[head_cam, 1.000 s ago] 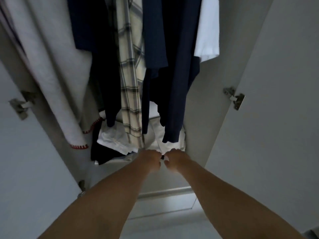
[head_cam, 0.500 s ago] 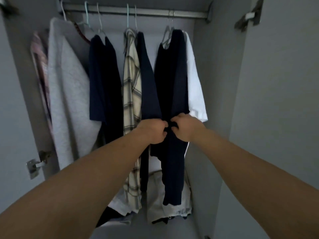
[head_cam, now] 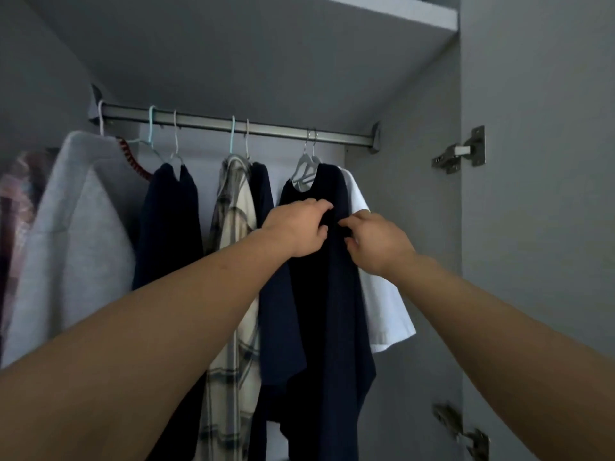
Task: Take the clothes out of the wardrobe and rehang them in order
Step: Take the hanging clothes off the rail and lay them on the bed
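Note:
Several garments hang on a metal rail (head_cam: pixel 266 128) inside the open wardrobe. A dark navy garment (head_cam: pixel 329 311) hangs near the right end on a grey hanger (head_cam: pixel 304 168). My left hand (head_cam: pixel 299 227) pinches its fabric just below the collar. My right hand (head_cam: pixel 376 241) pinches the same fabric right beside it. Behind it hangs a white T-shirt (head_cam: pixel 386 301). To the left hang another navy top (head_cam: pixel 276 294), a plaid shirt (head_cam: pixel 233 244), a navy shirt (head_cam: pixel 169 227) and a light grey sweater (head_cam: pixel 73 234).
The wardrobe's right door (head_cam: pixel 539 227) stands open, with hinges (head_cam: pixel 461 153) on its inner edge. A shelf (head_cam: pixel 382 11) runs above the rail. A pinkish patterned garment (head_cam: pixel 16 201) hangs at the far left.
Both hands have risen along the dark navy garment from its lower hem to just below its collar. The view has tilted up from the wardrobe floor to the rail.

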